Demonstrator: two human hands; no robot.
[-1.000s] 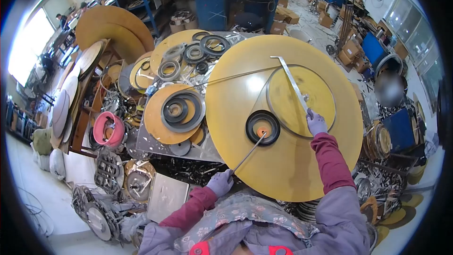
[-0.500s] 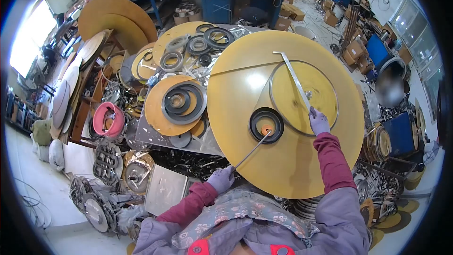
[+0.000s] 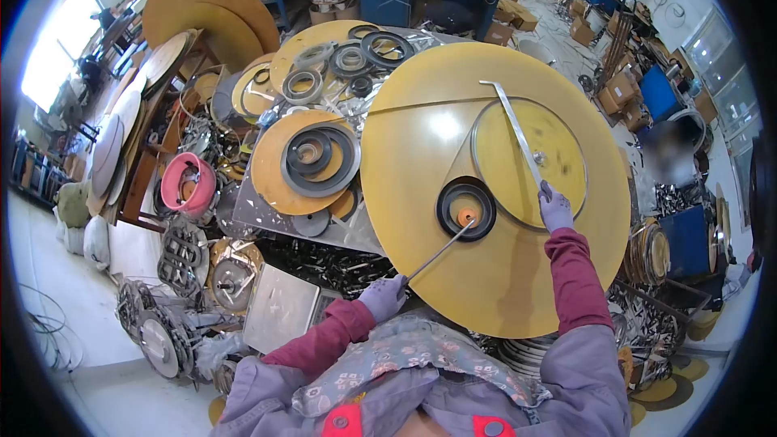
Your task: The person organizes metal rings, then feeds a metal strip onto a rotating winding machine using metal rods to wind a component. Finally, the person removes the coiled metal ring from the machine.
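Note:
My left hand [image 3: 383,298], in a pale purple glove, is closed around the near end of a thin metal rod [image 3: 439,251]. The rod's far tip meets the small orange hub [image 3: 466,216] inside a black ring [image 3: 443,217]. My right hand [image 3: 555,207], gloved alike, grips the lower end of a flat metal bar [image 3: 515,127] with a bent far end. That bar lies across a smaller yellow disc [image 3: 558,142] with a metal rim and a central bolt. Beneath all this is a large round yellow disc [image 3: 413,142]. A thin strip runs across it toward the smaller disc.
Left of the large disc, a table holds an orange disc [image 3: 271,186] with nested dark rings [image 3: 333,187] and other rings. A pink tub [image 3: 188,184] stands farther left. Metal scrap lies below the table edge. Cardboard boxes [image 3: 619,91] and a blue panel [image 3: 685,240] are at right.
The view has shifted slightly, moving the large disc a little rightward in the picture. Dark marks on the smaller yellow disc look different. Both hands keep their holds on the rod and bar.

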